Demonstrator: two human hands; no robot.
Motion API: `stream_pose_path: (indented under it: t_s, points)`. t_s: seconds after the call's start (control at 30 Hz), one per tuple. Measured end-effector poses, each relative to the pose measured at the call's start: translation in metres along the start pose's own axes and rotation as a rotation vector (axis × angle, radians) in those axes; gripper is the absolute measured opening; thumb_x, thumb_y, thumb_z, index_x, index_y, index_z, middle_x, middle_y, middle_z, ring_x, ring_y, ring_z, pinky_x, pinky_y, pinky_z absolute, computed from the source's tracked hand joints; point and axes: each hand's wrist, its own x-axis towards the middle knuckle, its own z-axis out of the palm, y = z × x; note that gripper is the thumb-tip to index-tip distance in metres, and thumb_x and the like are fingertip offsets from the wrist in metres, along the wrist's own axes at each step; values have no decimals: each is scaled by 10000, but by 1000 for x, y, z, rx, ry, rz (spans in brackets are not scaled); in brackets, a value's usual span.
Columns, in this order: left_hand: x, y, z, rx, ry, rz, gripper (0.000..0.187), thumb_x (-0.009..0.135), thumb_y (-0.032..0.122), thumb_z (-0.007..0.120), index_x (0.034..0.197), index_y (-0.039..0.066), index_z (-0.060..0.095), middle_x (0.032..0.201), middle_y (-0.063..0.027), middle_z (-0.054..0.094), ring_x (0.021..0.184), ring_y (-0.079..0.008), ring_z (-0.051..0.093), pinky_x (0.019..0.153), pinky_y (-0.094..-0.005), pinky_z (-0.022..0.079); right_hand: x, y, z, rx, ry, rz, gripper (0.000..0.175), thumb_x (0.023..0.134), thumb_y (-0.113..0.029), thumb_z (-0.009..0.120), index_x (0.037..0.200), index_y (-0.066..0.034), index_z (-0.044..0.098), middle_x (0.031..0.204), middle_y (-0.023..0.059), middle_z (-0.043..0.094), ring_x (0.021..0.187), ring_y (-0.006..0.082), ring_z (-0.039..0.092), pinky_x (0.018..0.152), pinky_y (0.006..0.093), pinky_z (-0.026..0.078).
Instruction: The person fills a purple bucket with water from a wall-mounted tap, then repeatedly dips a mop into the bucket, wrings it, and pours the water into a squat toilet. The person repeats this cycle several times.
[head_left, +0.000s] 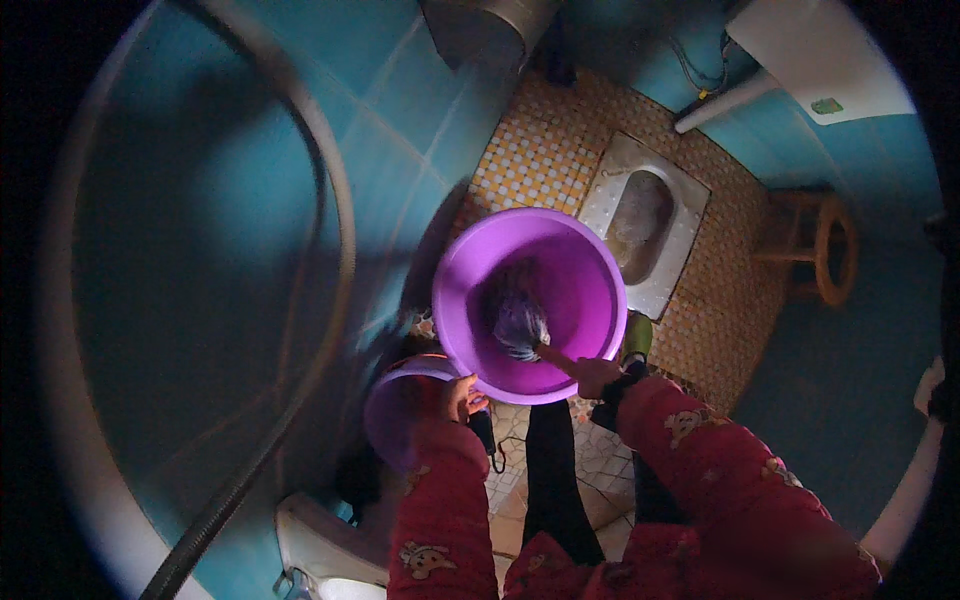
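Observation:
A large purple plastic basin (592, 300) is in front of me, its mouth facing the camera. My left hand (463, 397) grips its near left rim. My right hand (598, 376) is closed round a short handle (555, 358) at the basin's near right edge. The handle runs into a dark, wet-looking bundle of strands, perhaps a mop or brush head (523, 326), lying inside the basin. The bottom of the basin under the bundle is in shadow. A second purple container (386, 409) stands below and left of the basin, partly hidden by my left sleeve.
A squat toilet (679, 277) is set in the tiled floor beyond the basin. A wooden stool (832, 251) stands at the right wall. On the left, a flexible hose (341, 217) curves before the blue tiled wall. A white sink or ledge (322, 536) is at lower left.

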Motion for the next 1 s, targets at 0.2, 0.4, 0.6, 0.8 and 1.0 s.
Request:
stream_pose_path:
  t_s: [0.2,0.4,0.6,0.8,1.0]
  points:
    - [8,-46,-13,-33,-222,284,264,853,168,578,1113,152,541,1065,-33,541,934,-197,539,807,-472,520,-38,30,7,-359,120,305,360,765,-182,577,1114,-99,609,823,123,659,760,272,652,647,464,504]
    - [-76,-19,44,-211,-367,400,419,853,167,573,1244,75,456,1165,-103,504,1080,-286,510,854,-546,491,-62,17,-35,-390,347,293,326,781,-158,561,1096,-89,608,869,123,650,793,279,642,679,447,499]
    - [-266,52,158,209,-622,666,488,854,246,616,1279,80,445,1245,-108,517,1160,-228,496,968,-395,377,-117,-36,-107,-375,666,161,292,797,-134,546,1078,-80,606,915,123,640,825,285,633,710,431,494]
    - [-419,71,252,729,-1023,1104,600,846,155,628,1360,24,348,1369,-109,418,1290,-204,369,1072,-343,279,-149,-81,-123,-280,1056,-329,261,813,-110,530,1060,-71,605,961,123,630,857,292,623,742,414,489]
    - [-474,40,304,1204,-1018,893,516,795,161,671,1264,59,480,1081,-33,589,948,-142,553,864,-291,436,-220,-99,-97,-321,740,-591,222,771,-249,614,924,-89,607,882,100,620,840,275,600,731,376,472]
